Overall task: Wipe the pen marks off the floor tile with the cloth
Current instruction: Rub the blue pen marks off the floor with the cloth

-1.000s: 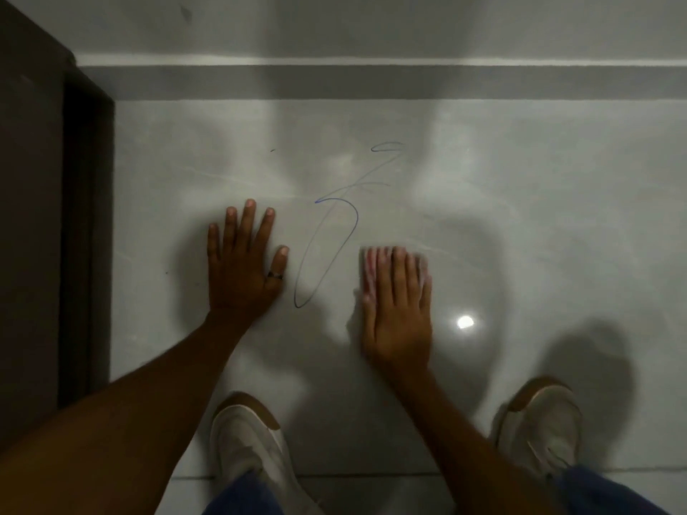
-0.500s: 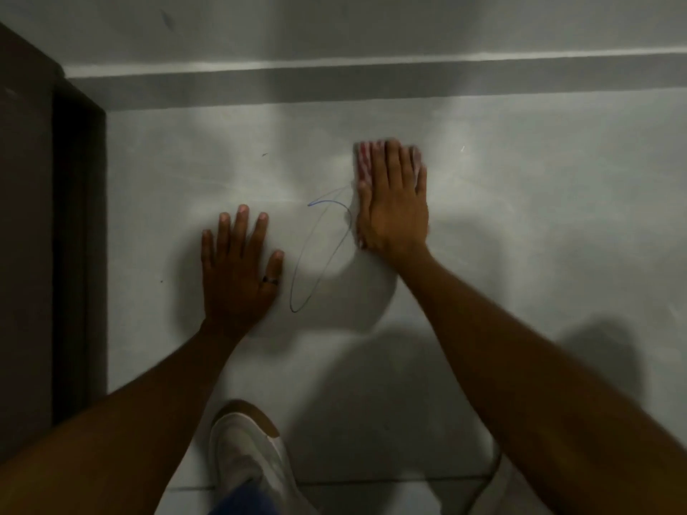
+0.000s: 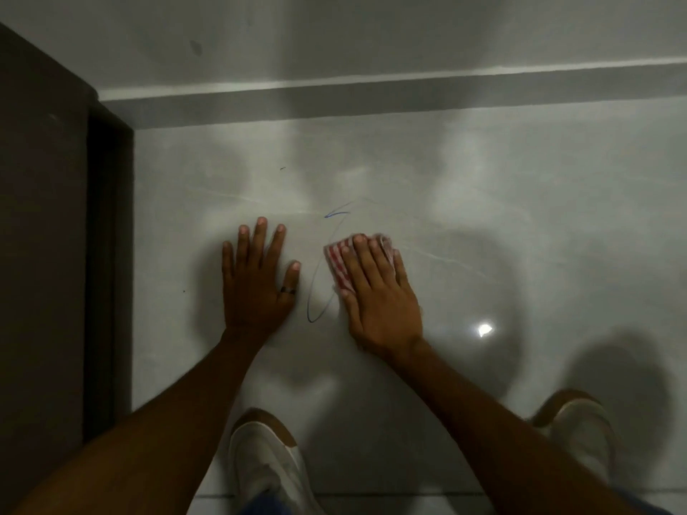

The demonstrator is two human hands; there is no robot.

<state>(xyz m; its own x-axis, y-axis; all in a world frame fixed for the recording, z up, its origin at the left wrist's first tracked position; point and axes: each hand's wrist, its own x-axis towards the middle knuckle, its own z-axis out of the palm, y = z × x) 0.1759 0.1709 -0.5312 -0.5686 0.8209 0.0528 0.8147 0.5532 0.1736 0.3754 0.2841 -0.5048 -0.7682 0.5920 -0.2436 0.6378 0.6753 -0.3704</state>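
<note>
A blue pen mark [image 3: 311, 291] loops across the glossy grey floor tile [image 3: 520, 217], with a short stroke [image 3: 336, 214] above it. My right hand [image 3: 379, 295] lies flat on a red-and-white checked cloth [image 3: 336, 263] and presses it onto the tile over the right side of the loop. Only the cloth's front and left edges show past the fingers. My left hand [image 3: 258, 280] rests flat on the tile to the left of the mark, fingers spread, a dark ring on one finger. It holds nothing.
A dark wooden door frame [image 3: 55, 254] runs down the left side. A grey skirting band [image 3: 371, 102] and wall close off the far edge. My two white shoes [image 3: 267, 466] [image 3: 580, 425] stand near the bottom, and a bright light reflection [image 3: 484, 330] glints to the right.
My right hand has pulled the cloth back toward me from the far end of the mark. The upper strokes of the scribble have faded away. My left hand has stayed in place.
</note>
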